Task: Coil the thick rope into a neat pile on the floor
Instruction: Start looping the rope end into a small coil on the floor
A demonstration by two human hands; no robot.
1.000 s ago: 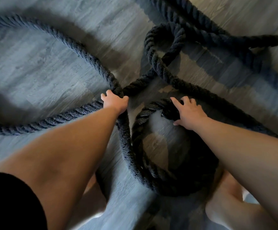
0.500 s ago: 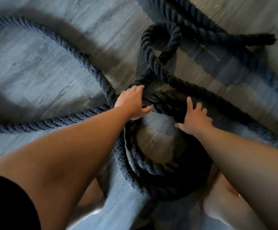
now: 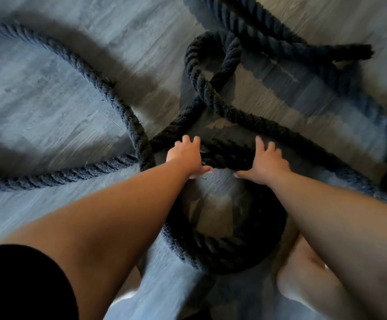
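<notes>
Where the thick rope (image 3: 225,155) coils on the floor (image 3: 49,88), left hand (image 3: 185,155) and right hand (image 3: 267,161) both apparently grasp its far arc.

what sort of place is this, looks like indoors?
Probably indoors, perhaps a home room or gym: the floor is grey wood-look plank, and a thick rope, like a battle rope, sprawls across it, partly coiled. No walls or furniture show.
</notes>
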